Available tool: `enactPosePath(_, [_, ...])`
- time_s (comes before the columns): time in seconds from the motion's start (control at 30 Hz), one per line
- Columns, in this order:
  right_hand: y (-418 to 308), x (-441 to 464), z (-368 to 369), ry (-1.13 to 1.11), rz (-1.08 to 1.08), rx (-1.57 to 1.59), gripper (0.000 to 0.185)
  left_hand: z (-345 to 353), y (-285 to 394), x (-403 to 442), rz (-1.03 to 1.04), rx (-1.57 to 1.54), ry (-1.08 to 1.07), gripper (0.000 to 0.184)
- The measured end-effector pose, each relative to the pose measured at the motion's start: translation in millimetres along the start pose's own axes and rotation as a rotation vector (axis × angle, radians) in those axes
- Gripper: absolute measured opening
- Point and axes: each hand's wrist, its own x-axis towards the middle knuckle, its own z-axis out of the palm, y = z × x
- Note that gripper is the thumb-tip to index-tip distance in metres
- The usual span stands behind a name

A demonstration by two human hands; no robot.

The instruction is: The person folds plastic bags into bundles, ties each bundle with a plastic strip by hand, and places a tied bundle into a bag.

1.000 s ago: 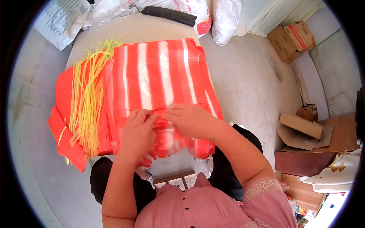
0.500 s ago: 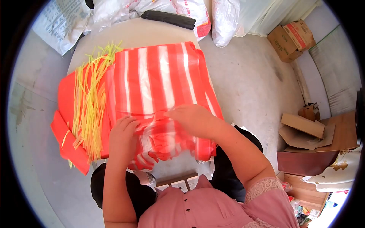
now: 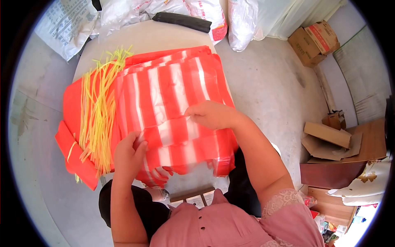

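A stack of red-and-white striped plastic bags (image 3: 168, 92) lies on the table before me, its near end hanging over the edge toward my lap. My left hand (image 3: 131, 153) has thumb and fingers closed on the left end of a fold in the top bag. At the fold's right part my right hand (image 3: 212, 115) pinches the same bag between thumb and fingertips. Below the fold, the near part of the bag spreads flat, with a cut-out gap between its two hanging sides. A bundle of yellow strips (image 3: 98, 111) lies left of the stack.
Plain red material (image 3: 72, 103) lies under the yellow strips, with a tied red roll (image 3: 76, 154) at the near left. A black roll (image 3: 182, 22) rests on the table's far edge. White sacks (image 3: 164, 6) stand behind it. Cardboard boxes (image 3: 314, 43) are at the right.
The crumpled near part of the top bag is now spread flatter. Its far edge has slid toward me, baring layers beneath. My right hand moved slightly up and away; my left moved slightly down.
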Motion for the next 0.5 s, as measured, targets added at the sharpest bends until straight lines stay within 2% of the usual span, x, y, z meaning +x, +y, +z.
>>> enactPosePath(0.13, [-4, 6, 1, 0.009, 0.121, 0.032, 0.031, 8, -11, 7, 0.036, 0.087, 0.090, 0.020])
enactPosePath(0.33, [4, 3, 3, 0.093, 0.179, 0.059, 0.033, 17, -17, 14, 0.017, 0.099, 0.152, 0.019])
enactPosePath(0.43, [22, -13, 3, 0.234, 0.106, 0.165, 0.036, 18, -15, 15, 0.003, 0.085, 0.166, 0.019])
enactPosePath(0.5, [24, -26, -5, 0.196, 0.190, 0.093, 0.040, 18, -15, 15, 0.020, 0.066, 0.191, 0.019])
